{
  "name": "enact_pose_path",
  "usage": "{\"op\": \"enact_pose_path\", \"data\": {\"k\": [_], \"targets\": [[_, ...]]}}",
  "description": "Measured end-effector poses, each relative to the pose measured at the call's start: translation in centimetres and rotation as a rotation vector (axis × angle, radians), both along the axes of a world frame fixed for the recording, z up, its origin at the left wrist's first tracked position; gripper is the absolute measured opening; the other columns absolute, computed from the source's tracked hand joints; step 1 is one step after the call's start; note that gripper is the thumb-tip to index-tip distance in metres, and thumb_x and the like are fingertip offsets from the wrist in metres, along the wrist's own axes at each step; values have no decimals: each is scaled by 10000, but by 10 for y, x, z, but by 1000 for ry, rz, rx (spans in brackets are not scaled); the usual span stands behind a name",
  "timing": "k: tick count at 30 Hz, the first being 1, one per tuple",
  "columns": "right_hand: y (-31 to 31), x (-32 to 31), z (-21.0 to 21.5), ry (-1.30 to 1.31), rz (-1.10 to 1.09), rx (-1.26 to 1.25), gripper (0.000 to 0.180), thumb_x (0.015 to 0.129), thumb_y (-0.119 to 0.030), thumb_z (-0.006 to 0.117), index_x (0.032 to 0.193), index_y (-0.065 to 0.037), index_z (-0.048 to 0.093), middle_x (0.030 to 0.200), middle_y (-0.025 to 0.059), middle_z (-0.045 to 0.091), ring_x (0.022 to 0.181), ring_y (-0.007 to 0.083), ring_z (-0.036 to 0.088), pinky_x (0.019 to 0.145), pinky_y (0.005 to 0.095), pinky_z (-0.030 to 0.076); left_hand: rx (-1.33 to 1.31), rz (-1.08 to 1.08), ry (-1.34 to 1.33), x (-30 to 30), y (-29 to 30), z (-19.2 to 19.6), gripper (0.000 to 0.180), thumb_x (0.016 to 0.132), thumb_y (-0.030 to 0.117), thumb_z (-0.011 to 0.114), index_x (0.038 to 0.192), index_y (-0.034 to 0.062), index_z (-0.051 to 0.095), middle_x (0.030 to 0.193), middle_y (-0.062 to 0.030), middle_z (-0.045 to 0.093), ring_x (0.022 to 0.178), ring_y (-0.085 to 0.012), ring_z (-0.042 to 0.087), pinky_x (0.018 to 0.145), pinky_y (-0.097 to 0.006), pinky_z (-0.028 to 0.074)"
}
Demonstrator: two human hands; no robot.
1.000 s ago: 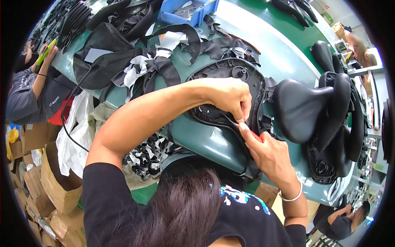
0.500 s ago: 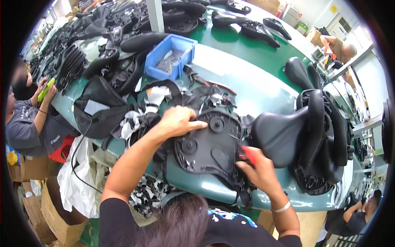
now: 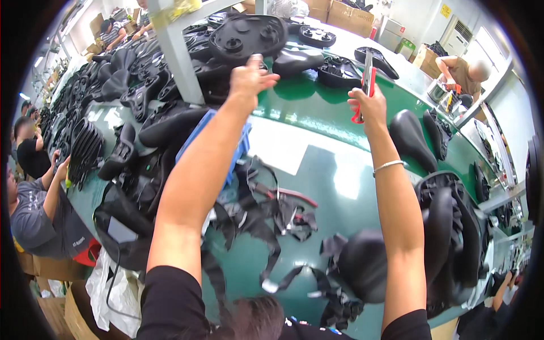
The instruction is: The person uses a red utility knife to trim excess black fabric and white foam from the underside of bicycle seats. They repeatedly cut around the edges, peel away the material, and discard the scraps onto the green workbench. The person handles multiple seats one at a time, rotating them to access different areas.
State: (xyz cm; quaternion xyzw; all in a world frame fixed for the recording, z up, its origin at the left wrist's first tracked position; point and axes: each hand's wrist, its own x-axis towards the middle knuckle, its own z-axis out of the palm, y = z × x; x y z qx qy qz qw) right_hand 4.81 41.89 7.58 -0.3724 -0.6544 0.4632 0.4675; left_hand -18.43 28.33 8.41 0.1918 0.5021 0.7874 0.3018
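My left hand (image 3: 252, 84) reaches far forward with its fingers apart. Just beyond its fingertips is a black bicycle saddle (image 3: 248, 38), underside showing, at the pile's edge; whether they touch I cannot tell. Red-handled shears (image 3: 371, 79) are gripped in my right hand (image 3: 369, 105), blades pointing up and away, over the far green part of the table. Black strap-like scraps (image 3: 255, 224) lie on the table between my forearms. Among them is a red-handled tool (image 3: 294, 196), partly covered. Beneath my right forearm sits another black saddle (image 3: 362, 266).
A blue bin (image 3: 245, 141) is half hidden behind my left forearm. Heaped saddles (image 3: 122, 73) cover the far left, and stacked saddles (image 3: 453, 243) stand at the right. A metal post (image 3: 180, 62) rises near my left hand. Other people work at the left and far right.
Both arms have stretched forward. The saddle from the near table is now at the far pile, and my left hand is off its top. The shears have moved away with my right hand.
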Motion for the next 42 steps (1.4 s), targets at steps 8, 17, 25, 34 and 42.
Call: {"op": "enact_pose_path", "data": {"k": [8, 17, 25, 34, 42], "targets": [[148, -80, -81, -73, 121, -249, 567, 764, -195, 732, 1267, -90, 491, 989, 67, 551, 684, 161, 582, 608, 307, 542, -663, 226, 1514, -22, 147, -71, 718, 768, 326, 737, 1356, 83, 403, 1367, -161, 436, 1284, -332, 409, 1008, -458, 417], [126, -53, -82, 3, 113, -334, 426, 765, -281, 721, 1088, -63, 549, 807, 46, 555, 581, 174, 591, 517, 317, 530, -696, 244, 1769, -35, 153, -74, 618, 737, 162, 643, 1304, 76, 415, 1060, -199, 567, 942, -389, 605, 741, -458, 562], [-12, 17, -19, -132, 130, -258, 447, 767, -297, 696, 1088, -8, 583, 794, 100, 597, 621, 222, 608, 572, 359, 516, -411, 205, 688, 63, 9, -9, 745, 728, 292, 675, 1321, -21, 353, 1162, -289, 513, 1004, -449, 570, 959, -487, 420], [-209, 146, 24, -772, -29, 241, 526, 890, -419, 583, 1324, -145, 464, 778, 154, 669, 621, 281, 643, 612, 398, 491, -578, -672, 140, 173, -180, -55, 881, 850, 762, 355, 901, -69, 643, 671, -144, 652, 552, -201, 641, 495, -293, 506], [-297, 88, -44, -432, 485, 263, 451, 1005, -319, 430, 1406, -113, 408, 791, 148, 695, 683, 292, 689, 606, 356, 491, -119, -276, -86, 210, -285, -86, 493, 987, 449, 451, 1233, 27, 512, 1005, -60, 614, 874, -87, 585, 819, -224, 472]]}}
